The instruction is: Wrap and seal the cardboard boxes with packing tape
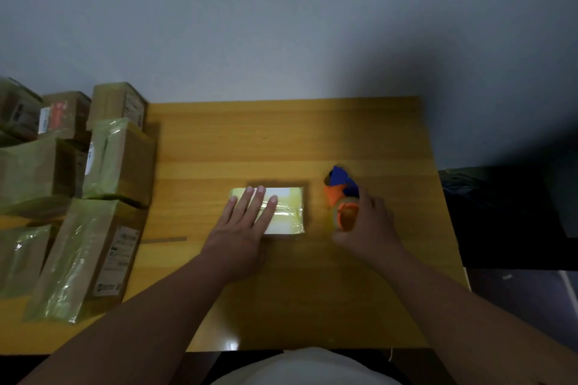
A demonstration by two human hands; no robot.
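Way out past our left hand's pinky side we've got a pile of taped cardboard boxes (103,162) stacked along the left edge of the desk (281,140), most of them shiny with yellowish tape, a few showing printed labels. One long box (84,259) lies tilted at the near end of the pile, and a thin strip (164,240) sits flat on the desk between it and our wrist.

Our left hand (240,228) is flat, fingers straight and slightly spread, pressing down on the top of the small white box (281,212). That box sits in the middle of the desk, right under our fingertips, with bands of clear yellowish tape running across its top and down its right end.

Just beyond the box, our right hand (366,222) is curled around the tape dispenser (341,196), gripping it by the tape roll (345,217) end. The orange and blue body sticks out ahead of our knuckles, away from us. The dispenser is close beside the white box's right end; can't tell if it's touching the desk.
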